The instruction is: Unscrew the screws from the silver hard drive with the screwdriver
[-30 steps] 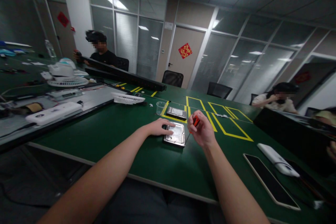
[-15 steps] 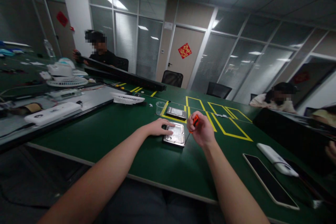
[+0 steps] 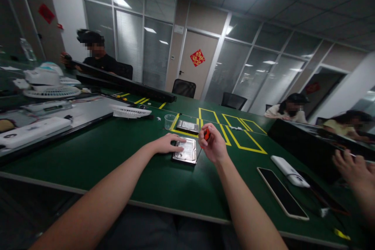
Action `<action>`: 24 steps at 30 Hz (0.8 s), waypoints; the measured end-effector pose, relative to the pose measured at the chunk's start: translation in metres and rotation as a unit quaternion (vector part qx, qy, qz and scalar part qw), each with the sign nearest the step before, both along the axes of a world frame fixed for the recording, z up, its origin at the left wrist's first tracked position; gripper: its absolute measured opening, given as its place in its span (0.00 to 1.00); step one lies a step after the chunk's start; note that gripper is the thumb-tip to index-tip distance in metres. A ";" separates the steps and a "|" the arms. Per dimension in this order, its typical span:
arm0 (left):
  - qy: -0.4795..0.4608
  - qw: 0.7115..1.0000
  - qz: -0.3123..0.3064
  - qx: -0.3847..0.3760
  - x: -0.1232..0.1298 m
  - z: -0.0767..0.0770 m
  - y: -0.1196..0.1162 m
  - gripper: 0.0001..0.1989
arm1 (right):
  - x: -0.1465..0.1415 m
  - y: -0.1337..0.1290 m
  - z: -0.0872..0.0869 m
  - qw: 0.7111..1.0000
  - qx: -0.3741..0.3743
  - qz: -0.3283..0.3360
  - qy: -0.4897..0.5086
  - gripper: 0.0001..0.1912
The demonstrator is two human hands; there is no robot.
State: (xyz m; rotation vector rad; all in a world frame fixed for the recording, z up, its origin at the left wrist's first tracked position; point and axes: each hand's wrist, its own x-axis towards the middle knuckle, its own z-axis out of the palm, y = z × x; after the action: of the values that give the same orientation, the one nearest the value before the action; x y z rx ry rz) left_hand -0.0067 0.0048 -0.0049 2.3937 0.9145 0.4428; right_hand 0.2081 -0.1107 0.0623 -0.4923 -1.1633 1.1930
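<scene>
The hard drive point(image 3: 190, 152) lies flat on the green table point(image 3: 164, 181), in from the middle of its near edge, its silvery face up. The left hand point(image 3: 167, 143) rests on the drive's left side, fingers loosely spread and laid over the top plate. The right hand point(image 3: 213, 142) is curled closed around the orange handle of a screwdriver point(image 3: 207, 134); its thin shaft slants down beside the drive's right edge, and whether the tip touches cannot be told.

Just beyond, a second drive point(image 3: 187, 126) sits within a yellow taped outline. Beside that outline's left edge stands a clear plastic cup point(image 3: 169, 122); its contents, if any, are too faint to make out. Toward the table's left end, a shallow, dark-rimmed panel point(image 3: 93, 108) carries a long white device point(image 3: 35, 132) and metal parts. A white slatted cover point(image 3: 131, 112) lies by the panel's right corner. Near the table's right end lie a phone point(image 3: 283, 193) and a white power bank point(image 3: 288, 170).
</scene>
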 end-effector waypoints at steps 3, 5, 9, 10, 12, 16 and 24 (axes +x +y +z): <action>-0.001 1.000 -0.005 0.008 0.000 -0.001 0.001 0.36 | 0.000 0.000 0.001 1.000 0.006 -0.010 -0.002 0.09; -0.002 1.000 -0.006 0.012 -0.001 -0.001 0.002 0.36 | 0.000 -0.001 0.001 1.000 0.009 -0.017 -0.004 0.10; 0.007 1.000 0.002 0.005 -0.001 -0.001 0.002 0.36 | 0.000 0.000 0.001 1.000 0.007 -0.018 -0.002 0.09; 0.009 1.000 0.002 0.005 -0.001 -0.001 0.002 0.36 | 0.000 0.000 0.001 1.000 0.005 -0.014 0.000 0.09; 0.007 1.000 -0.003 0.011 0.000 -0.001 0.002 0.35 | 0.000 0.001 0.000 1.000 0.001 -0.005 0.004 0.08; 0.002 1.000 -0.005 0.014 0.000 -0.001 0.001 0.35 | 0.001 0.002 0.000 1.000 -0.013 0.002 0.017 0.11; 0.011 1.000 0.006 -0.007 0.000 0.004 -0.003 0.35 | 0.001 0.001 0.001 1.000 -0.008 -0.009 0.020 0.11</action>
State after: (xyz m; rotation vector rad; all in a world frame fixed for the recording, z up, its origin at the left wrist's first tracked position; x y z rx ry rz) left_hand -0.0070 0.0015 -0.0012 2.3865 0.9395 0.4135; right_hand 0.2090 -0.1093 0.0632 -0.4883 -1.1130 1.1926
